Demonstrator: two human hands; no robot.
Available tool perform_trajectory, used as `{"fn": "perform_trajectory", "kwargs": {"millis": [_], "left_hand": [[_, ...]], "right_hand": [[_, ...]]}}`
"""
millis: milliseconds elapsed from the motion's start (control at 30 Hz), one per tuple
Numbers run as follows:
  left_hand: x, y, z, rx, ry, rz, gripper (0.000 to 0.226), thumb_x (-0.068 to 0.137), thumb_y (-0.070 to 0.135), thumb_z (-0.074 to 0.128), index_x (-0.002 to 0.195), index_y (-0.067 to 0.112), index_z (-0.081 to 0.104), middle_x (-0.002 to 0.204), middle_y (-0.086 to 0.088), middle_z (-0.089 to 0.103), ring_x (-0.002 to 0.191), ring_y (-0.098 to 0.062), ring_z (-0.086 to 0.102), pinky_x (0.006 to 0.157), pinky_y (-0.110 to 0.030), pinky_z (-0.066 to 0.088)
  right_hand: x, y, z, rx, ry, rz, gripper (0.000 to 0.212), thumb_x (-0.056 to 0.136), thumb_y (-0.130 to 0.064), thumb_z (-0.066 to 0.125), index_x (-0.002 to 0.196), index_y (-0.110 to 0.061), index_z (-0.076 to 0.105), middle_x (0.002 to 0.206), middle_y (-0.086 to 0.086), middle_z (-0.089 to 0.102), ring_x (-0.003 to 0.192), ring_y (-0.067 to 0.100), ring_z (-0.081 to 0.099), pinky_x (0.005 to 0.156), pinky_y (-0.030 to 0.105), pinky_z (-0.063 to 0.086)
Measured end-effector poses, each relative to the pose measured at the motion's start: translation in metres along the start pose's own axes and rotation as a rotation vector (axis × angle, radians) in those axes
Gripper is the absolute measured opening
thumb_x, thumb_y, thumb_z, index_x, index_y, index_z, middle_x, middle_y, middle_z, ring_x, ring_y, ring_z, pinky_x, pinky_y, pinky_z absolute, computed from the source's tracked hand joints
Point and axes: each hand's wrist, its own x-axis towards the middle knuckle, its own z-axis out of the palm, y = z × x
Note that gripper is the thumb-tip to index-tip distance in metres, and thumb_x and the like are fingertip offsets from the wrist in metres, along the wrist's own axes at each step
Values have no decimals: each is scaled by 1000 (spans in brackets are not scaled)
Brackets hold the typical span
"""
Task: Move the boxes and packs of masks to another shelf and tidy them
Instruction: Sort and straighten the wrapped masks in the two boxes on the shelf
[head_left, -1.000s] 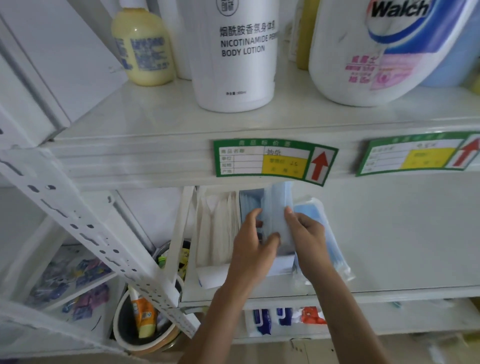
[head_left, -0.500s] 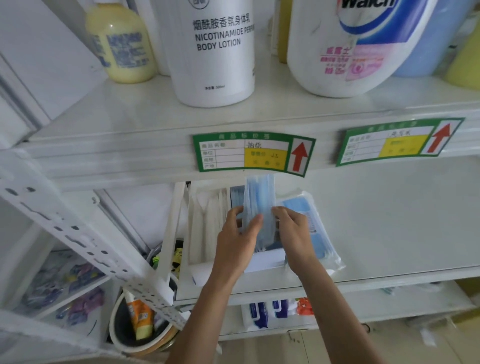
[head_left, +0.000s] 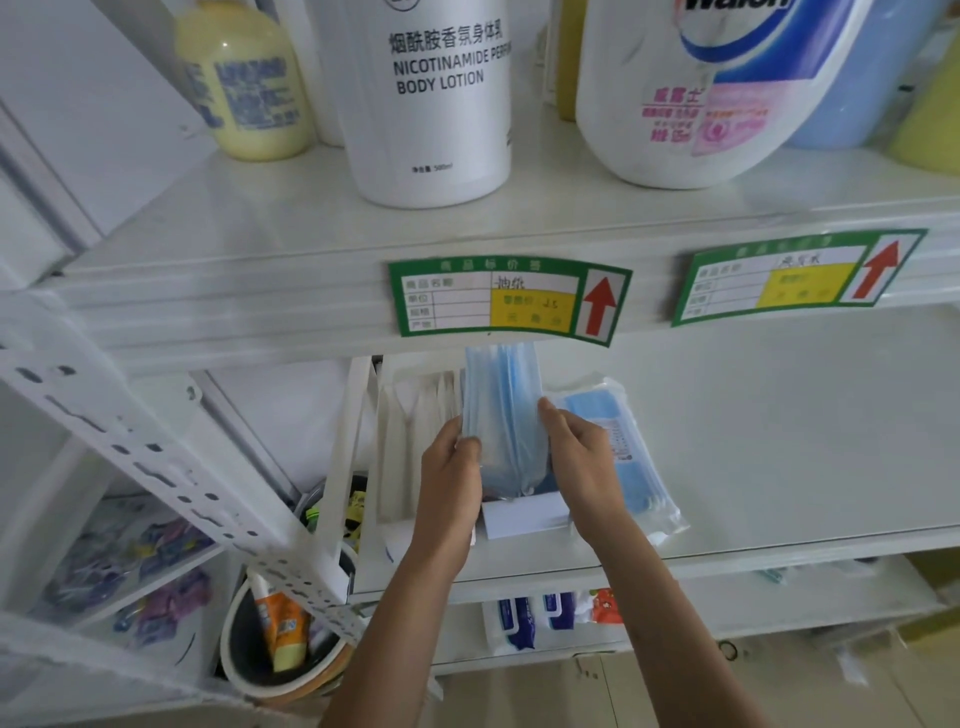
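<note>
Since the earlier frame the blue mask pack (head_left: 503, 415) stands taller between the hands, its top now nearly at the green price label (head_left: 506, 301).

At frame centre the left hand (head_left: 451, 483) and right hand (head_left: 582, 467) pinch the upright pack from either side, fingers pressed against its plastic, above a white box (head_left: 522, 517) on the middle shelf (head_left: 779, 441). Just right of the right hand another bagged mask pack (head_left: 623, 447) lies flat. A body lotion bottle (head_left: 434, 98) stands on the shelf above.
</note>
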Motion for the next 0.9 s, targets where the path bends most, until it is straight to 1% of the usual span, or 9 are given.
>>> {"fn": "perform_trajectory", "kwargs": {"millis": [133, 200, 333, 400, 533, 600, 700, 800, 900], "left_hand": [[-1, -2, -1, -83, 19, -48, 40, 92, 4, 39, 96, 25, 73, 97, -19, 70, 90, -36, 68, 83, -61, 58], [-3, -1, -2, -128, 12, -53, 41, 91, 2, 38, 97, 23, 73, 96, -19, 70, 86, -32, 65, 79, -56, 59], [-5, 5, -2, -241, -26, -92, 45, 89, -5, 36, 117, 8, 69, 111, -29, 67, 89, -33, 66, 77, -48, 57], [-5, 9, -3, -294, -47, -91, 46, 90, -6, 37, 121, 8, 69, 112, -26, 71, 91, -33, 71, 73, -44, 62], [-6, 9, -2, -367, -90, -80, 43, 95, -3, 40, 127, 8, 67, 117, -22, 72, 101, -37, 72, 75, -45, 63], [-6, 9, 0, -393, -100, -82, 32, 102, 11, 48, 129, 10, 65, 119, -20, 73, 102, -34, 73, 76, -46, 63], [-5, 9, 0, -263, -117, -66, 43, 90, 34, 75, 128, 17, 63, 111, -6, 78, 99, -27, 76, 78, -46, 63], [1, 9, -4, -20, -6, -16, 42, 81, 11, 82, 115, 28, 64, 95, 4, 79, 85, -20, 78, 67, -37, 64], [9, 13, -22, 81, 171, 39, 48, 79, 0, 71, 111, 34, 59, 96, 5, 74, 78, -10, 74, 56, -24, 59]], "right_hand": [[1, 2, -2, 90, 0, 54, 46, 104, -36, 39, 90, -13, 76, 84, -3, 78, 81, 13, 74, 75, 26, 58], [-1, 1, -3, 128, -21, 52, 40, 99, -28, 40, 93, -15, 78, 91, 1, 79, 88, 16, 75, 82, 29, 60], [-7, 0, -1, -156, -45, -156, 30, 82, -31, 53, 102, -26, 75, 104, -9, 70, 94, 8, 66, 68, 16, 54], [-10, -3, 2, -210, -5, -221, 29, 78, -32, 59, 104, -31, 71, 114, -11, 61, 101, 5, 59, 71, 14, 50], [-9, -8, -2, -153, -22, -160, 46, 79, -30, 64, 124, -30, 56, 125, 1, 59, 109, 20, 61, 86, 43, 58], [-8, -8, -5, -159, -4, -141, 51, 78, -31, 67, 127, -30, 54, 123, 4, 62, 105, 24, 64, 84, 47, 59], [-9, -7, -1, -236, 50, -198, 49, 80, -26, 74, 127, -26, 59, 127, -4, 56, 108, 20, 61, 89, 40, 57], [-9, -5, 6, -250, 11, -238, 38, 87, -29, 73, 124, -24, 63, 124, -5, 59, 102, 15, 62, 83, 29, 55], [-10, 0, 1, -202, 70, -257, 24, 96, -23, 59, 119, -24, 67, 112, -9, 68, 95, -3, 62, 72, 3, 43]]}}
